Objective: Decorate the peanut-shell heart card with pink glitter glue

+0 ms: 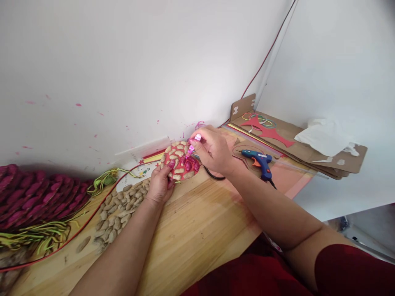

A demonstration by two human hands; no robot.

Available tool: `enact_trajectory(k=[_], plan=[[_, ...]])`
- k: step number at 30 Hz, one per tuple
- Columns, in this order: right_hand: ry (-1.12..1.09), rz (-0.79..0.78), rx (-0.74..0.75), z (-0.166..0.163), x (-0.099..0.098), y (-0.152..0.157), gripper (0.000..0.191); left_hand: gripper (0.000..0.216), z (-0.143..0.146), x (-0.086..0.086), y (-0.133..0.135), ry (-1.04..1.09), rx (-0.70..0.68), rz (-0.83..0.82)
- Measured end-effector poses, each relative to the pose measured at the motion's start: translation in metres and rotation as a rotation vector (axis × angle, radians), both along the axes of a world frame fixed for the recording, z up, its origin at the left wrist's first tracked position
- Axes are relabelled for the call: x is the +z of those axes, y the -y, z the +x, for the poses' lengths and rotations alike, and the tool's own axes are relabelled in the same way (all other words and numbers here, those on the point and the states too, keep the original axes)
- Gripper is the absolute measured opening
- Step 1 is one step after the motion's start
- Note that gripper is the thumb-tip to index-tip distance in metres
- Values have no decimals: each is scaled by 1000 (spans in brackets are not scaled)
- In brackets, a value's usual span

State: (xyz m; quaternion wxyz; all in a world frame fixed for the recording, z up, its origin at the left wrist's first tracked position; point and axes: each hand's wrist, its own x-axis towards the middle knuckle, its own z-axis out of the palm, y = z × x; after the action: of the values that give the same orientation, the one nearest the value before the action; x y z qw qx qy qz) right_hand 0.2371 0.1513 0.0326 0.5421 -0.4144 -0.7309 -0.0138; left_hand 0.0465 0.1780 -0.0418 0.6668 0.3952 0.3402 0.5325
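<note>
My left hand [160,185] grips the near edge of a round red disc [180,162] covered with peanut shells, holding it tilted on the wooden table [197,230]. Some shells on the disc are painted pink. My right hand [211,150] is closed in a pinch around a small pink-tipped brush or applicator [190,150], whose tip touches the shells near the disc's middle.
A pile of loose peanut shells [119,211] lies left of my left hand. Pink-painted shell pieces [33,195] with yellow-green strings lie at far left. A blue glue gun [259,161] rests right of my hands. Cardboard sheets [308,150], red paper cutouts, rubber bands and white tissue sit at the back right.
</note>
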Motion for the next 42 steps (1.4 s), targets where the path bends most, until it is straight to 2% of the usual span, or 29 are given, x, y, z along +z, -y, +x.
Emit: enact_trajectory(k=[3, 14, 22, 29, 35, 42], plan=[[-74, 14, -3, 2, 1, -1, 21, 57, 0, 0, 0, 3, -4, 8], [-81, -140, 61, 3, 1, -3, 23, 51, -8, -11, -6, 25, -46, 15], [-223, -75, 53, 5, -1, -8, 22, 51, -7, -8, -6, 18, -71, 4], [-153, -118, 48, 5, 2, -5, 26, 50, -8, -8, -5, 7, -64, -4], [-240, -73, 8, 6, -2, -9, 22, 52, -8, -7, -3, -10, -70, 8], [-221, -132, 58, 6, 0, -7, 25, 52, -8, -10, -4, 8, -96, 17]])
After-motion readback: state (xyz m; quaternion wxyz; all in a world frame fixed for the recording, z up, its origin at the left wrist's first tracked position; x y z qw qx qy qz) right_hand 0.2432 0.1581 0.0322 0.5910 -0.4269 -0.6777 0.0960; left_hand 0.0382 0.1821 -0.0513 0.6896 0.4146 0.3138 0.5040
